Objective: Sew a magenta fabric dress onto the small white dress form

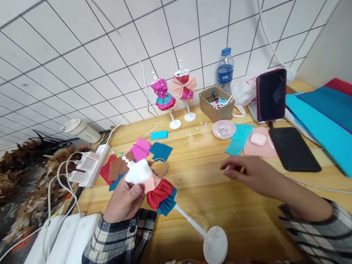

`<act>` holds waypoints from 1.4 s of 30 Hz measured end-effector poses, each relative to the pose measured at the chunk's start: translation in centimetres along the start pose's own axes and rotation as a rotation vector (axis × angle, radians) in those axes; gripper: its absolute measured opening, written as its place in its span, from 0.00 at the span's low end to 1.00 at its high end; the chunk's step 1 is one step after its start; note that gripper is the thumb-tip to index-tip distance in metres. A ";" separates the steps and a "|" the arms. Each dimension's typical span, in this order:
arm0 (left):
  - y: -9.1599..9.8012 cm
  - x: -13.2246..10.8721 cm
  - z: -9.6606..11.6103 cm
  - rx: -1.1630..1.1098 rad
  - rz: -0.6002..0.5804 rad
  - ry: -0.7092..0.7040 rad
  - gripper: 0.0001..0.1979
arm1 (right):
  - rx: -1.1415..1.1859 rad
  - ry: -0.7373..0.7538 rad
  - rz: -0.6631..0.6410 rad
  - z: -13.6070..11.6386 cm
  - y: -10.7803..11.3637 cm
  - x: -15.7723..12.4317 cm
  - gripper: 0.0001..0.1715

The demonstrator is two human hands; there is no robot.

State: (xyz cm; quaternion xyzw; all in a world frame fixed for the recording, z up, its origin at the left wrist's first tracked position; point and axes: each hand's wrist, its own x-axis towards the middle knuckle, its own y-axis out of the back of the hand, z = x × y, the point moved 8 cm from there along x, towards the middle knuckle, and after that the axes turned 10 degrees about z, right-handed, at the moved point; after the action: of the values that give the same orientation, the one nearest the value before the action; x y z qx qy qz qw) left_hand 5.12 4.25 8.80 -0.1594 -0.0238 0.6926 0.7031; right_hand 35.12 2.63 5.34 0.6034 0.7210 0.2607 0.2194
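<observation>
My left hand (124, 199) is wrapped round the upper part of a miniature dress form (138, 171), which leans over with its round white base (215, 246) toward me. The form has a white bodice, a peach piece at the waist and a gathered skirt (161, 196) in red over blue. A bracelet-like ring (161, 167) shows just behind the form, by my left fingers. Over the wood on the right, my right hand (242, 171) has its fingertips pinched together. Whatever lies between them, if anything, is too small to make out.
Two dressed miniature forms (164, 97) (185, 88) stand by the tiled wall. Right of them are a cardboard box (217, 108), a water bottle (225, 72), a pink bead dish (224, 130) and phones (295, 149). Fabric pieces (140, 148), a power strip (92, 165) and cables lie leftward.
</observation>
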 end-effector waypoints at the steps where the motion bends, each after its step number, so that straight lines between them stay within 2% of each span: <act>1: 0.1 -0.1 -0.7 -0.020 -0.014 0.017 0.35 | -0.061 -0.066 0.107 2.2 1.2 -0.7 0.15; 3: 0.0 0.1 -1.8 -0.056 -0.034 0.045 0.37 | -0.204 -0.095 0.232 5.3 2.3 -2.3 0.14; 6: -0.8 0.6 -3.2 -0.101 -0.064 0.083 0.37 | -0.301 -0.014 0.257 6.9 1.2 -3.9 0.13; 11: -1.5 1.0 -4.4 -0.200 -0.101 0.129 0.26 | -0.376 0.059 0.247 5.7 -1.7 -2.9 0.14; 17: -0.7 0.3 -4.5 -0.212 -0.155 0.162 0.34 | -0.525 0.074 0.211 3.5 -3.4 -0.2 0.13; 24: -0.7 0.2 -4.0 -0.221 -0.204 0.169 0.32 | -0.681 0.177 0.177 2.6 -5.0 0.6 0.13; 27: -1.1 0.4 -4.1 -0.213 -0.187 0.187 0.29 | -0.624 0.188 0.186 2.4 -5.2 1.2 0.12; 29: -1.7 0.5 -4.3 -0.212 -0.202 0.202 0.28 | -0.427 0.166 0.254 1.3 -4.3 1.4 0.11; 31: -2.3 0.5 -4.6 -0.224 -0.202 0.199 0.26 | -0.148 0.205 0.315 -1.3 -3.3 1.3 0.10; 34: -2.7 0.6 -5.1 -0.236 -0.147 0.185 0.22 | 0.126 0.431 0.317 -7.2 -2.5 0.8 0.09; 36: -3.0 0.7 -5.5 -0.236 -0.121 0.197 0.20 | 0.191 0.534 0.355 -10.1 -2.2 0.8 0.10; 38: -3.3 0.6 -5.7 -0.240 -0.113 0.215 0.19 | 0.212 0.609 0.359 -11.9 -2.6 1.1 0.09; 42: -3.5 0.5 -5.5 -0.268 -0.084 0.209 0.19 | 0.205 0.641 0.358 -12.3 -3.9 2.3 0.10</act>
State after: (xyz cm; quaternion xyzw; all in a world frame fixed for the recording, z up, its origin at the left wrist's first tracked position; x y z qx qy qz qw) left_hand 9.91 3.74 4.40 -0.3217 -0.0493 0.6329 0.7025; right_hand 24.03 3.04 12.25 0.6266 0.6584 0.3969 -0.1276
